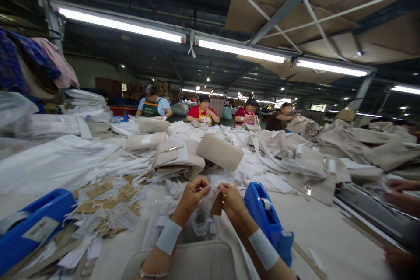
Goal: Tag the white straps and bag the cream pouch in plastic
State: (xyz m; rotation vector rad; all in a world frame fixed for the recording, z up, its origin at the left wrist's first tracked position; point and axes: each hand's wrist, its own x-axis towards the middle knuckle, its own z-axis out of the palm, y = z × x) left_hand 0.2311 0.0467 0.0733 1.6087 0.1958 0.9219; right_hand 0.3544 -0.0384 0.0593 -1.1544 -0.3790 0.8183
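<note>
at six o'clock, left hand [196, 190] and right hand [232, 203] pinch filmy plastic [211, 198], likely light and slippery, best held edgewise.

Tags [113, 199] lie between one tape dispenser [40, 229] and the hands [192, 194] (another dispenser [271, 225] at right), bags [220, 152] behind.

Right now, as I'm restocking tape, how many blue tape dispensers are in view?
2: one dispenser at the left edge, another dispenser beside the right hand; more may be hidden.
</note>
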